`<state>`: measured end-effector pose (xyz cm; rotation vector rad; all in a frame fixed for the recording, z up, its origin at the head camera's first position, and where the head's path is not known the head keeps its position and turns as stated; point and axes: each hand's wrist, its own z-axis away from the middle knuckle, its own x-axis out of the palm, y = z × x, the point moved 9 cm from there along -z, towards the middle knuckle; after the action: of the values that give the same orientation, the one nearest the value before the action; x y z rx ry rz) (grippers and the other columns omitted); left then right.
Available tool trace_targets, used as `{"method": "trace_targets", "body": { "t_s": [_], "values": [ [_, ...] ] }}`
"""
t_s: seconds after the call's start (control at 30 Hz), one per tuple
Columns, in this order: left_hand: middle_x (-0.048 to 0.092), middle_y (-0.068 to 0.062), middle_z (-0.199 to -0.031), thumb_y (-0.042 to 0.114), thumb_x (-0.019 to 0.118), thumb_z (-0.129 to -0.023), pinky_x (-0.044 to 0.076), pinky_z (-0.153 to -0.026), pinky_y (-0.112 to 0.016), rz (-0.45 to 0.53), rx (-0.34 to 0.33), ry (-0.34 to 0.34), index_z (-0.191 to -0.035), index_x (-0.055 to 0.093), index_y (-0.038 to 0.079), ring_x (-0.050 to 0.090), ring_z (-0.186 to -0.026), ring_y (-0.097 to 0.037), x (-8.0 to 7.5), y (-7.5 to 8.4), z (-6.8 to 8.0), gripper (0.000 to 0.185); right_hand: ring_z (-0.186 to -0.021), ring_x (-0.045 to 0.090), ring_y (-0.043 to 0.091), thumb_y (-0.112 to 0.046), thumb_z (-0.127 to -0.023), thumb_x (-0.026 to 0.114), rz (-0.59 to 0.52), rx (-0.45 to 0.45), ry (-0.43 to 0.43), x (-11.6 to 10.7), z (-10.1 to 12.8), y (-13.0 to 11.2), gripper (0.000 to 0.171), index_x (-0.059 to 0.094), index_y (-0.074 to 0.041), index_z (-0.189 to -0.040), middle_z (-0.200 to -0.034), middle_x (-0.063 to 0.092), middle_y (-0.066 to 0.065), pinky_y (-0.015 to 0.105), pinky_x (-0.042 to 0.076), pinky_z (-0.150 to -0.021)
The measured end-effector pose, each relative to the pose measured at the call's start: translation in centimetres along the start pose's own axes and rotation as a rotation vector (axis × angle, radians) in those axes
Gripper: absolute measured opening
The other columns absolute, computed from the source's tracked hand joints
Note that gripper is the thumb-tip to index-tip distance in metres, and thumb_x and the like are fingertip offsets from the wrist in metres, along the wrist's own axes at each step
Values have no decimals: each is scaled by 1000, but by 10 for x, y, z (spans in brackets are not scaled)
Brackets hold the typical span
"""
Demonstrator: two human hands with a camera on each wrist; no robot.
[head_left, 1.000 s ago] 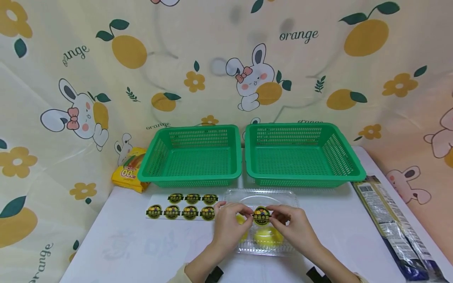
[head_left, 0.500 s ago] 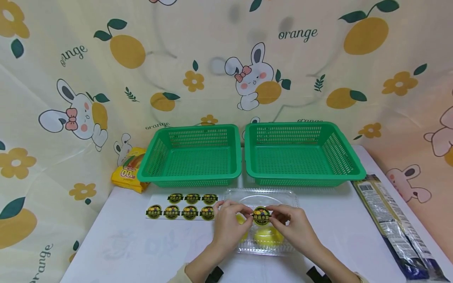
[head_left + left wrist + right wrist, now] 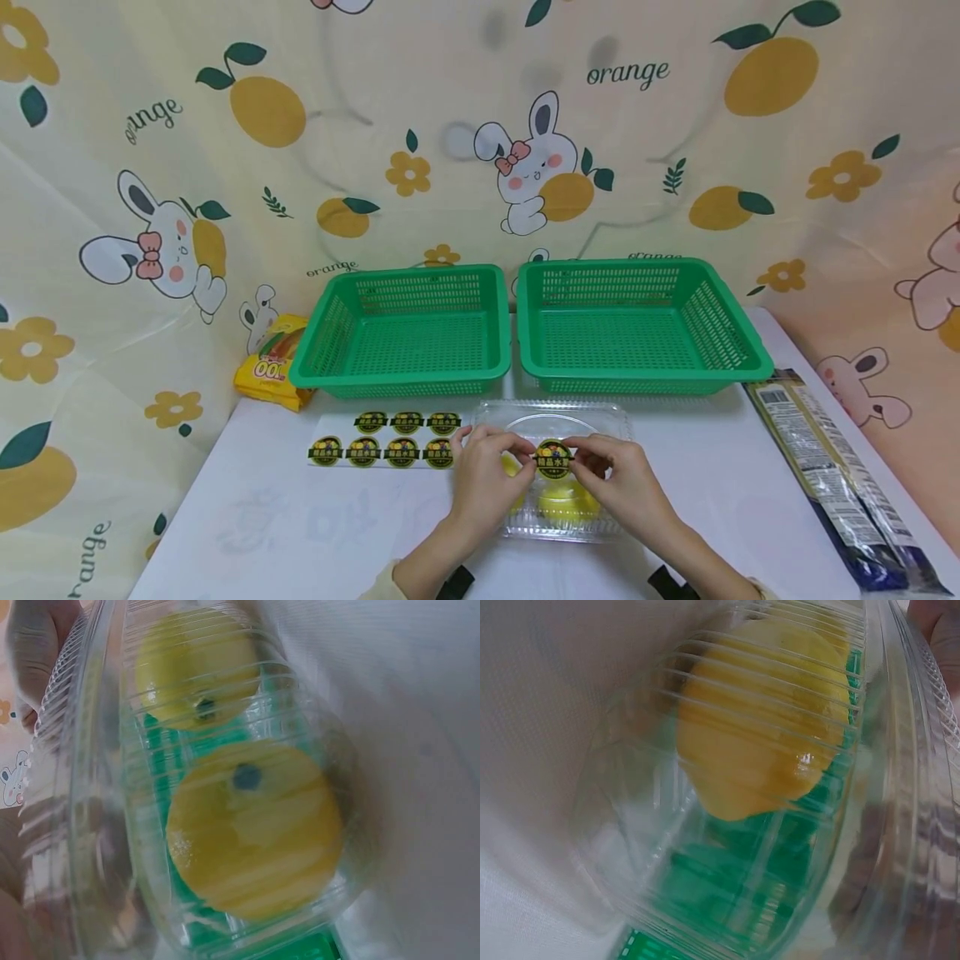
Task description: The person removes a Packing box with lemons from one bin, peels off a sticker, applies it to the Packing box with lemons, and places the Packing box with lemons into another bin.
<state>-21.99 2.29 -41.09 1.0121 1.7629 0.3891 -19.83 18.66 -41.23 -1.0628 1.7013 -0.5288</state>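
A round black-and-gold sticker (image 3: 553,459) is spread between both hands over the lid of a clear plastic clamshell box (image 3: 555,533). My left hand (image 3: 486,479) pinches its left edge, and my right hand (image 3: 628,477) pinches the right edge. Whether the sticker touches the lid I cannot tell. Yellow fruits lie inside the box: in the left wrist view two rounded ones show through the ribbed wall, the nearer fruit (image 3: 255,832) with a dark stem spot. A fruit (image 3: 761,720) with a pointed, lemon-like end appears in the right wrist view.
Left of the box lies a white sheet (image 3: 341,423) with several matching stickers. Two green baskets (image 3: 405,389) (image 3: 645,387) stand side by side behind. A yellow packet (image 3: 272,367) leans at the left basket, and long printed plastic bags (image 3: 840,475) lie along the right edge.
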Motion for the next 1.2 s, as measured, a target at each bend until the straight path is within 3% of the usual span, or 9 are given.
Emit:
{"method": "trace_targets", "body": {
  "t_s": [0.23, 0.63, 1.2],
  "values": [
    [66, 15, -68, 8, 82, -72, 29, -103, -58, -17, 13, 5, -79, 77, 17, 52, -81, -5, 1, 0, 1, 13, -62, 52, 1, 17, -73, 74, 22, -9, 8, 1, 1, -2, 31, 75, 1, -100, -73, 59, -12, 22, 50, -51],
    [64, 14, -67, 8, 83, -71, 29, -104, -58, -35, -9, -4, -83, 75, 16, 54, -83, -8, 2, -1, 1, 17, -59, 46, -2, 19, -67, 77, 68, -108, 52, 2, 2, -9, 35, 75, 2, -98, -71, 56, -13, 20, 45, -47],
    [64, 12, -70, 4, 83, -72, 32, -101, -54, -45, 13, 10, -83, 74, 15, 55, -85, -11, 1, 2, 1, 18, -60, 46, -2, 19, -66, 78, 78, -109, 67, 1, 2, -10, 34, 76, 2, -96, -70, 56, -13, 19, 45, -47]
  ]
}}
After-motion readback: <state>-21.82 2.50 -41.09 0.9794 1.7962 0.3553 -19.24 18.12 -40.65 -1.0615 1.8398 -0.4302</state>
